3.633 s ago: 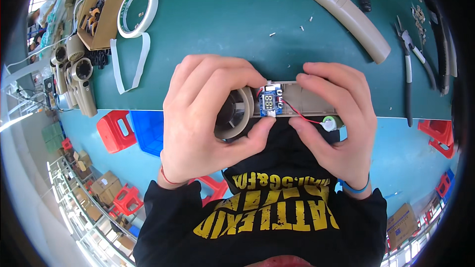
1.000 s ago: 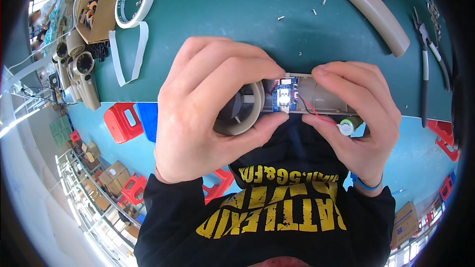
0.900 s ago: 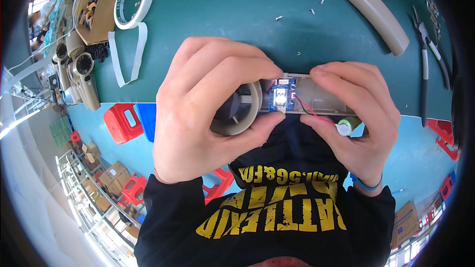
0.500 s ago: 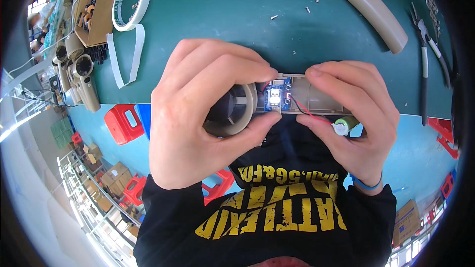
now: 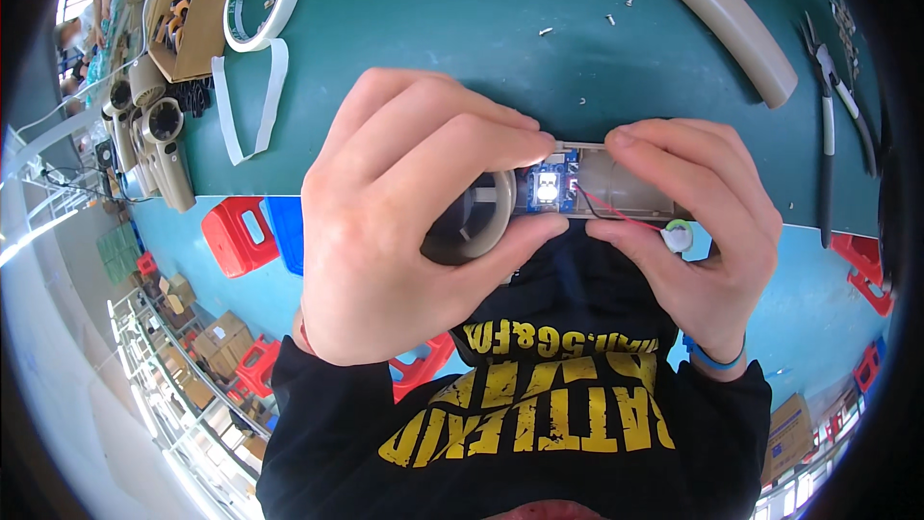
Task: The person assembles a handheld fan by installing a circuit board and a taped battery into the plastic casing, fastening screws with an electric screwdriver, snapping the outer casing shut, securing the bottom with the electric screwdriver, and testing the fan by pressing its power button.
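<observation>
My left hand is closed around the round head of a beige handheld fan, thumb and fingertips at the neck. At the other end, my right hand grips the open handle shell. Inside the shell sits a small blue circuit board with a bright white light glowing on it. Red and black wires run from the board to a green cylindrical battery, which hangs outside the shell by my right palm. My fingers cover parts of the fan head and the shell's end.
A curved beige handle cover lies at the far right, near pliers. Small screws are scattered on the green table. A tape roll, a cardboard box and more fans are at the left.
Both hands have shifted slightly right with the fan, the left one more. The battery has turned so its white end faces up toward me. The board's light stays on.
</observation>
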The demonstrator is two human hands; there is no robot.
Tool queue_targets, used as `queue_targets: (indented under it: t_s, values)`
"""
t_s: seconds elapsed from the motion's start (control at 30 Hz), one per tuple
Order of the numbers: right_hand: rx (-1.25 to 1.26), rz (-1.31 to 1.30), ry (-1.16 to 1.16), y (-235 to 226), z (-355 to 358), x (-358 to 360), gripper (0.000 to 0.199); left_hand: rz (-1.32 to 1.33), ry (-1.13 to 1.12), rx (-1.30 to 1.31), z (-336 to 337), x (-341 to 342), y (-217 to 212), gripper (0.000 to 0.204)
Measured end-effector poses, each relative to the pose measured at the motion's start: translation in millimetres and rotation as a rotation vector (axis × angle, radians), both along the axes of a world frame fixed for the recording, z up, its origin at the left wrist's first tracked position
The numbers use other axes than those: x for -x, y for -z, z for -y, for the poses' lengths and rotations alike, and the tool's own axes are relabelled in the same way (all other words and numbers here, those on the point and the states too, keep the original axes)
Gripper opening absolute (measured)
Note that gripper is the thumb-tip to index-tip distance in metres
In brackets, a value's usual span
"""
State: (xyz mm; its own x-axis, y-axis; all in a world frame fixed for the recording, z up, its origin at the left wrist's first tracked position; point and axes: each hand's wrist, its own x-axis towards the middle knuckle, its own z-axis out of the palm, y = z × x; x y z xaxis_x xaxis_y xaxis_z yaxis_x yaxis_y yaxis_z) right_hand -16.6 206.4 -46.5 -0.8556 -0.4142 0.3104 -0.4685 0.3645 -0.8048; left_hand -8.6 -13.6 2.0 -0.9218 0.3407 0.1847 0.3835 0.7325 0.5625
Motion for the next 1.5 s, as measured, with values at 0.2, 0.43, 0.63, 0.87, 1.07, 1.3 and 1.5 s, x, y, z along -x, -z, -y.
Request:
queue_targets:
  t_s: [0.2,0.43,0.63,0.87,1.07,1.3,1.5]
  values:
    - [0.0,0.002,-0.001,-1,0,1,0.05,-0.019,-0.016,0.005,-3,-1,0,0.042]
    - [-0.003,0.046,0.019,-2,1,-1,0.049,0.0,0.036,0.059,1,0,-1,0.04]
    - [0.001,0.091,0.016,-6,1,-2,0.05,0.041,0.02,0.034,-1,-1,-6,0.033]
    - [-0.028,0.032,0.0,-4,1,0,0.052,0.04,0.021,0.073,-2,-2,-4,0.035]
    - [-0.023,0.03,0.011,-3,1,0,0.052,0.144,-0.065,0.08,-8,2,-11,0.045]
    - [-0.015,0.014,-0.006,-5,2,-3,0.049,0.096,-0.017,0.106,-5,0,-12,0.042]
    - [-0.049,0.055,0.005,-7,2,-2,0.047,0.021,0.018,0.082,-1,-4,0,0.035]
